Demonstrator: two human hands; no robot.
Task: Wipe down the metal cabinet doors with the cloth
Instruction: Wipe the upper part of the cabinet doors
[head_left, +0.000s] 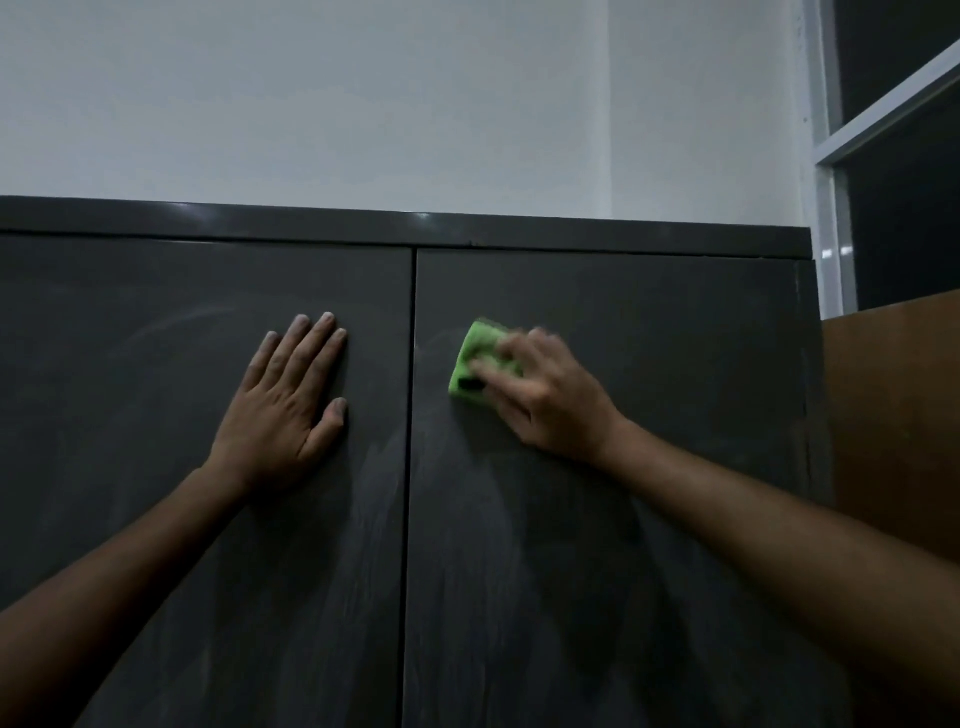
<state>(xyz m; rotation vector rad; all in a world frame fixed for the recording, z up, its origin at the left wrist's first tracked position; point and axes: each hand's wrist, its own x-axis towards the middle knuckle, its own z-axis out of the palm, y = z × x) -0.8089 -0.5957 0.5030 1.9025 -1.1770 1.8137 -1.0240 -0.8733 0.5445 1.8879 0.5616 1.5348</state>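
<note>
A dark grey metal cabinet fills the lower view, with a left door and a right door split by a vertical seam. My left hand lies flat on the left door, fingers straight and pointing up. My right hand presses a folded green cloth against the right door, just right of the seam near the top. Its fingers lie over the cloth and look blurred. Pale streaks run down both doors below the hands.
The cabinet's top edge runs across the view under a white wall. A window with a white frame stands at the upper right. A brown wooden panel adjoins the cabinet's right side.
</note>
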